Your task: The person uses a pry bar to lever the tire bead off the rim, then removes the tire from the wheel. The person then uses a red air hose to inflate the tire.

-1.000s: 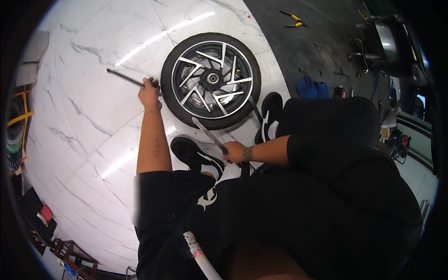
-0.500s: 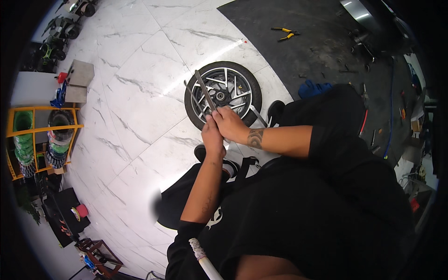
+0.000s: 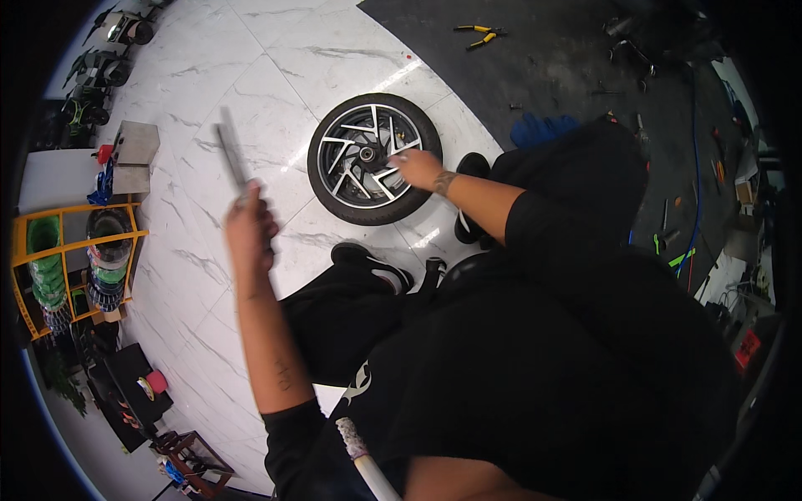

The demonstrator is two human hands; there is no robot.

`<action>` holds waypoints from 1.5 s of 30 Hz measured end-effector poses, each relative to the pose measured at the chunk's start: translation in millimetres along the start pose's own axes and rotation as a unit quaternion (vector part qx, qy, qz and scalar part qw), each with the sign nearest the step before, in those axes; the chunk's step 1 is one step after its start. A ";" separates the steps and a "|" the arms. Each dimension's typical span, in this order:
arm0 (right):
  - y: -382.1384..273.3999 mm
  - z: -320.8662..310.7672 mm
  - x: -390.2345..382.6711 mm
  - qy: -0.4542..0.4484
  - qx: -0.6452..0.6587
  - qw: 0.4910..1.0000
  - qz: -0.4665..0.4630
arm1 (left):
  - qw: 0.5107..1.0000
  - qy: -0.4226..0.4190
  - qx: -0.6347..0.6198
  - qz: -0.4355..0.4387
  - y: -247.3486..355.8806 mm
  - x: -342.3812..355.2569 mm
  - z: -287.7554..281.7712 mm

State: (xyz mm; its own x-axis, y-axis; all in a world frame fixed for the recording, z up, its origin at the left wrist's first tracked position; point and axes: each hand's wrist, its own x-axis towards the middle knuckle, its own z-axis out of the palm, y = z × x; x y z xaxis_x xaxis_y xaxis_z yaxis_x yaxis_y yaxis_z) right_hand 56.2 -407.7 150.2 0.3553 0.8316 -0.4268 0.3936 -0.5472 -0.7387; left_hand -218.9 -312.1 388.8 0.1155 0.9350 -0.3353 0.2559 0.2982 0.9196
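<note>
A motorcycle wheel (image 3: 372,159) with a black tyre and silver-and-black spokes lies flat on the white marble floor (image 3: 251,67). My left hand (image 3: 249,227) is raised to the wheel's left, closed around a long grey metal bar (image 3: 232,154) that points up and away; the bar is blurred. My right hand (image 3: 415,167) rests on the wheel's right side, fingers on the spokes near the hub. My black shoe (image 3: 372,263) sits just below the tyre.
A yellow rack (image 3: 50,267) with tyres stands at the left. Yellow-handled pliers (image 3: 476,35) lie on the dark mat (image 3: 568,58) at the top. A blue cloth (image 3: 539,129) sits beside my knee. Tools and cables litter the right side.
My left hand has pulled the metal bar away from the wheel and swung it out to the left. My right hand has stayed on the wheel. The view shifted.
</note>
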 end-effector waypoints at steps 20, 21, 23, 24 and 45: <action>147.5 67.6 -10.6 0.142 -0.078 0.967 0.195 | 0.855 -0.063 0.455 -0.241 -439.7 70.4 -165.7; 157.8 59.3 3.2 0.141 -0.106 0.963 0.204 | 0.853 -0.089 0.458 -0.235 -440.0 74.2 -153.9; 183.6 41.3 28.0 0.066 -0.202 0.964 0.162 | 0.849 -0.136 0.460 -0.220 -438.6 82.9 -135.1; 197.3 33.2 38.6 -0.007 -0.264 0.956 0.128 | 0.846 -0.155 0.461 -0.217 -437.8 86.8 -129.2; 97.7 -39.8 287.1 0.002 -0.008 0.980 0.201 | 0.923 -0.162 0.332 -0.111 -334.5 276.3 -47.1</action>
State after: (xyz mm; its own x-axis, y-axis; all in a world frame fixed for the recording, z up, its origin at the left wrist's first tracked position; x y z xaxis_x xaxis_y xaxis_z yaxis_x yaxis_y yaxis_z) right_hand 230.4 -226.2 -23.8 0.4878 0.5481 -0.6794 0.2348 -0.8320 -0.5026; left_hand -317.9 -144.4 -1.8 0.2422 0.7271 -0.6424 0.8273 0.1911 0.5283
